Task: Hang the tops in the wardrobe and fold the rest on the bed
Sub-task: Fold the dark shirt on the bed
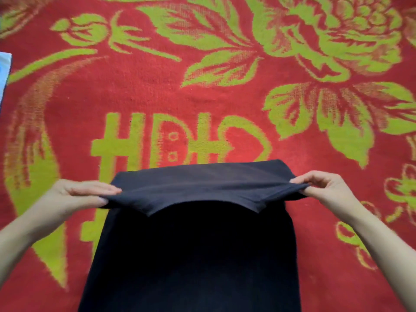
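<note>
Black garment (pixel 191 255) lengthwise, near to far

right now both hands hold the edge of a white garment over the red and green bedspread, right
No, the garment is black, not white; the head view shows it. The left hand and right hand do hold its edge over the red and green bedspread.

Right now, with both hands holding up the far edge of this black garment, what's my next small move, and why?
Probably draw the held edge toward you and lay it flat on the rest of the black garment. The left hand and right hand each pinch a corner, and the flap sags lifted between them, so the fold looks half done.
</note>
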Available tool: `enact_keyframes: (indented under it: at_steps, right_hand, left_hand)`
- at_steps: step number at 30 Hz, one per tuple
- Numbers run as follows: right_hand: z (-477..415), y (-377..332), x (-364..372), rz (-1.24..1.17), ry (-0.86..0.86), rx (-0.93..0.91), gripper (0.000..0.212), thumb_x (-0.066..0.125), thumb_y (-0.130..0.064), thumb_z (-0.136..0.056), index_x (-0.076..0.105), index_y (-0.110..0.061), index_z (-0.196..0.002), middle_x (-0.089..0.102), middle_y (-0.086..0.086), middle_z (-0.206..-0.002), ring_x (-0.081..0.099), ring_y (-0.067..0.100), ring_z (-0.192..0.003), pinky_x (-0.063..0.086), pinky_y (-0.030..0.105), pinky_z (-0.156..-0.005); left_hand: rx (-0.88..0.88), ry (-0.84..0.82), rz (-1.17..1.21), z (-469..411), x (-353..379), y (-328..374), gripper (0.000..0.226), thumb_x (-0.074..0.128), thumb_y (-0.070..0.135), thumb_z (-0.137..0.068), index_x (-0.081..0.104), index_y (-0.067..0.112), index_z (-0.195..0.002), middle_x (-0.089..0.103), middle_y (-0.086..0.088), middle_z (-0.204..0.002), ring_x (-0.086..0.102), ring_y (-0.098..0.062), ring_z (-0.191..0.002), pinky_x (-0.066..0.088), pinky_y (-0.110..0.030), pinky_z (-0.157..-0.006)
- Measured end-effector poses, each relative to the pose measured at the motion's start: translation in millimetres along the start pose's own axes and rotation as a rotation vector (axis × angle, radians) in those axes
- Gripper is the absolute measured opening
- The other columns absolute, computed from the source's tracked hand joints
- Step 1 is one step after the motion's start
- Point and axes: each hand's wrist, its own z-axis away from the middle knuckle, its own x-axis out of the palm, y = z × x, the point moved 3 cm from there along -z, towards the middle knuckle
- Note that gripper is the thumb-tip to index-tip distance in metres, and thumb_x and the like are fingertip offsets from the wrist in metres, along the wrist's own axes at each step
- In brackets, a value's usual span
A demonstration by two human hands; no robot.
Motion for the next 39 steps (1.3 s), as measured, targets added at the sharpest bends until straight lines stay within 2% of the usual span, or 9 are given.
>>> enact_keyframes:
  at_steps: [3, 7, 9, 13, 16, 18, 23, 33, 39]
  right_hand:
    - [17.8, 27.1, 10.7, 0.32, -0.069, -0.056, 0.05, 0.064, 0.006, -0.073, 0.068, -0.043, -0.065, 0.071, -0.017, -0.078, 0.063, -0.002, -0.087, 0.042, 0.006, -0.081]
    - [27.2, 54.3, 48.6, 1.087, -0.48, 0.011, 0.048, 0.039, -0.041, -0.067, 0.063, -0.034, -0.107, 0.054, -0.014, -0.126, 0.039, 0.013, -0.13, 0.034, 0.025, -0.098]
    - [20.7, 50.3, 56.3, 1.118, -0.357, 0.015, 0.05, 0.035, -0.045, -0.074, 0.063, -0.027, -0.111, 0.058, -0.01, -0.123, 0.045, 0.015, -0.122, 0.039, 0.028, -0.094]
    - [-14.0, 21.2, 55.5, 0.952, 0.159, -0.105, 0.033, 0.056, -0.016, -0.088, 0.061, -0.009, -0.119, 0.056, 0.012, -0.124, 0.048, 0.035, -0.116, 0.041, 0.042, -0.091]
    - [-41.6, 19.4, 55.9, 1.112, -0.023, 0.109, 0.061, 0.051, -0.017, -0.091, 0.026, -0.016, -0.147, 0.024, 0.006, -0.153, 0.021, 0.026, -0.14, 0.029, 0.042, -0.106]
    - [-51.3, 26.3, 55.6, 1.189, -0.084, 0.194, 0.06, 0.049, -0.017, -0.09, 0.027, -0.016, -0.146, 0.031, 0.006, -0.148, 0.025, 0.026, -0.136, 0.026, 0.041, -0.106]
    - [-59.5, 8.8, 32.6, 1.162, 0.161, 0.103, 0.016, 0.058, -0.023, -0.086, 0.067, -0.013, -0.094, 0.061, 0.009, -0.106, 0.045, 0.03, -0.111, 0.03, 0.035, -0.086]
    - [-33.2, 1.2, 11.8, 0.616, 0.125, 0.147, 0.015, 0.07, -0.011, -0.078, 0.057, -0.012, -0.07, 0.059, 0.004, -0.073, 0.054, 0.027, -0.078, 0.037, 0.034, -0.063]
    - [54.9, 17.3, 17.3, 0.527, -0.039, -0.186, 0.036, 0.078, -0.01, -0.067, 0.047, -0.03, -0.071, 0.064, -0.003, -0.095, 0.053, 0.01, -0.093, 0.035, 0.008, -0.081]
  left_hand:
    - [0.218, -0.086, -0.377, 29.7, 34.5, -2.2, 0.018, 0.077, 0.039, -0.064, 0.078, 0.028, -0.078, 0.073, 0.012, -0.09, 0.064, 0.002, -0.091, 0.048, -0.014, -0.084]
    - [0.41, -0.101, -1.264, 27.3, 64.8, -48.7, 0.014, 0.059, 0.043, -0.06, 0.072, 0.04, -0.067, 0.072, 0.012, -0.086, 0.067, -0.014, -0.089, 0.051, -0.035, -0.066]
    - [0.441, -0.015, -1.393, 26.1, 79.7, -44.9, 0.027, 0.047, 0.034, -0.059, 0.073, 0.032, -0.065, 0.07, 0.004, -0.082, 0.068, -0.023, -0.08, 0.048, -0.039, -0.069]
    - [0.373, 0.416, -1.236, -7.7, 73.5, -11.8, 0.035, 0.057, 0.029, -0.075, 0.071, 0.011, -0.101, 0.063, -0.014, -0.095, 0.051, -0.03, -0.089, 0.045, -0.042, -0.066]
    - [-0.056, 0.271, -1.271, -43.4, 62.8, -6.2, 0.076, 0.067, 0.045, -0.081, 0.032, 0.024, -0.145, 0.027, -0.015, -0.15, 0.024, -0.032, -0.137, 0.03, -0.05, -0.102]
    - [-0.2, 0.166, -1.259, -60.3, 54.2, -11.5, 0.058, 0.058, 0.047, -0.087, 0.037, 0.03, -0.139, 0.016, -0.005, -0.155, 0.008, -0.026, -0.143, 0.018, -0.043, -0.11]
    - [-0.044, 0.225, -1.087, -76.7, 24.3, 5.9, 0.013, 0.06, 0.021, -0.089, 0.06, 0.018, -0.101, 0.065, -0.007, -0.115, 0.056, -0.027, -0.107, 0.041, -0.034, -0.085]
    - [0.16, 0.147, -0.833, -55.8, -0.9, 50.3, 0.018, 0.064, 0.002, -0.085, 0.067, 0.01, -0.101, 0.069, -0.011, -0.098, 0.059, -0.021, -0.091, 0.036, -0.03, -0.074]
    - [0.59, 0.054, -0.85, 32.9, 12.6, 16.3, 0.015, 0.059, 0.035, -0.087, 0.063, 0.029, -0.1, 0.055, 0.046, -0.089, 0.057, -0.005, -0.073, 0.045, -0.026, -0.06]
